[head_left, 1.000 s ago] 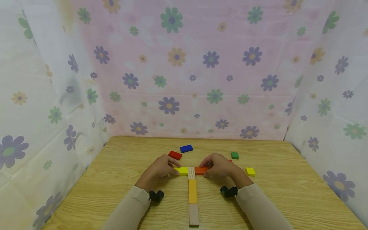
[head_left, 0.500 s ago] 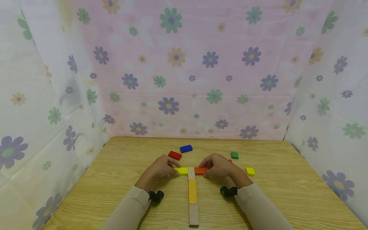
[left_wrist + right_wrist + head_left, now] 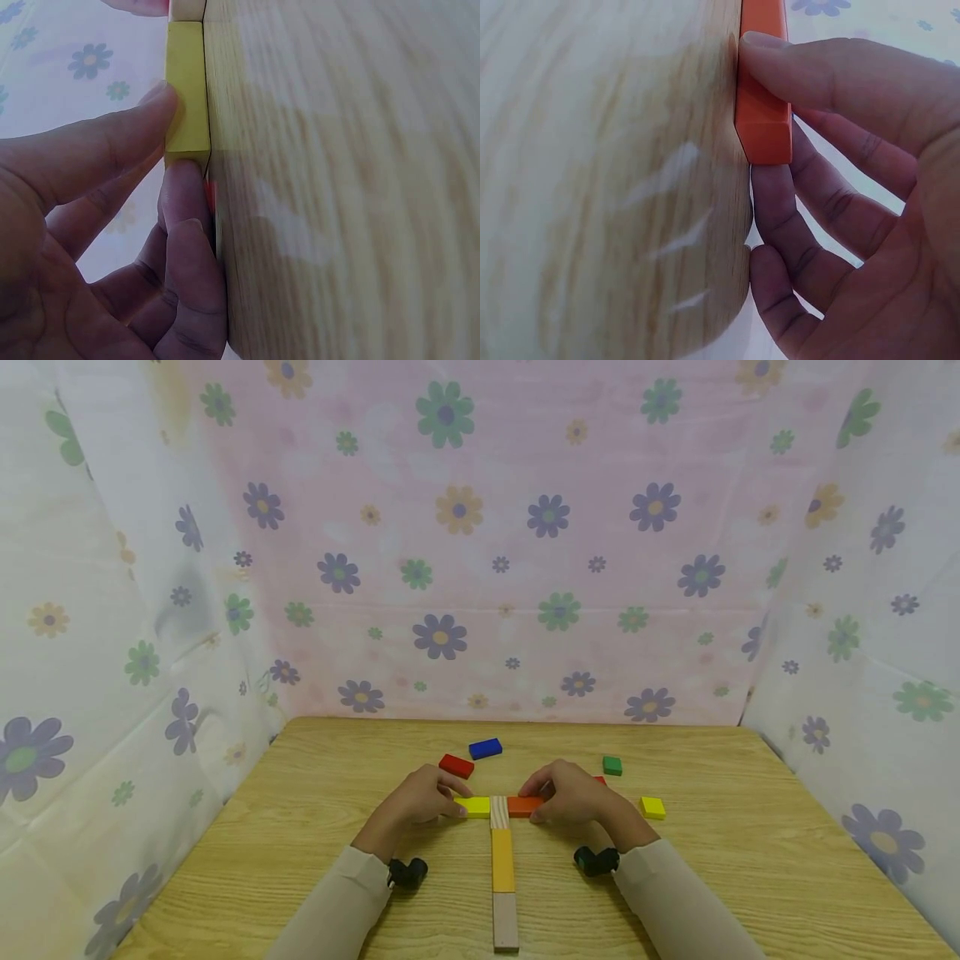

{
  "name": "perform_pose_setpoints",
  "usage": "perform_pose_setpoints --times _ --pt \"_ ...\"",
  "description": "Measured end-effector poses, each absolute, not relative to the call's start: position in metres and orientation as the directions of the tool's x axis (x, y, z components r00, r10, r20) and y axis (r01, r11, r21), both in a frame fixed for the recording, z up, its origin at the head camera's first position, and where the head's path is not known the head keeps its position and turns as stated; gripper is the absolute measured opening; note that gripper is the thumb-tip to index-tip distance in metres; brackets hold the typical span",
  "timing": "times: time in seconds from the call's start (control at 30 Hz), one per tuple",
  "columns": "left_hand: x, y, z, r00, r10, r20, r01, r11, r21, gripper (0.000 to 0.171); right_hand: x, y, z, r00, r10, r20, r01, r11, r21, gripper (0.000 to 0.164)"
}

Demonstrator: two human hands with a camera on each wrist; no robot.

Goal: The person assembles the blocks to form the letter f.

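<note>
My left hand pinches a yellow wooden block lying flat, its thumb on the near side. In the left wrist view a fingertip also meets the end face of the yellow block. My right hand holds an orange-red block in the same way, thumb in front; the block's outer end is hidden in the head view. Between the two blocks sits a plain wooden block. From it an amber block and another plain block run towards me, making a T shape.
Behind the left hand lie a red block and a blue block. To the right are a green block, a small yellow block and a red piece mostly covered by the right hand. Flowered cloth encloses the table.
</note>
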State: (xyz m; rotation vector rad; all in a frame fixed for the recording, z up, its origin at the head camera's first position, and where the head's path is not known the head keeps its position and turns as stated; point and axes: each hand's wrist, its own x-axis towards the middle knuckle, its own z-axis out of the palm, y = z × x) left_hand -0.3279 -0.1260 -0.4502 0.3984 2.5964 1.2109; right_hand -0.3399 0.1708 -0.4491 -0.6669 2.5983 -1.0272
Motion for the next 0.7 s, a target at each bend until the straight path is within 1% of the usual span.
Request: perform_pose_setpoints --times 0.7 --pt "-0.3260 -0.1266 -0.4480 -0.929 0.352 -0.113 0.136 0.610 0.780 0.024 -0.3379 0.1696 -0.4487 -0.851 -0.523 -0.055 -0.356 0.650 -0.672 0.030"
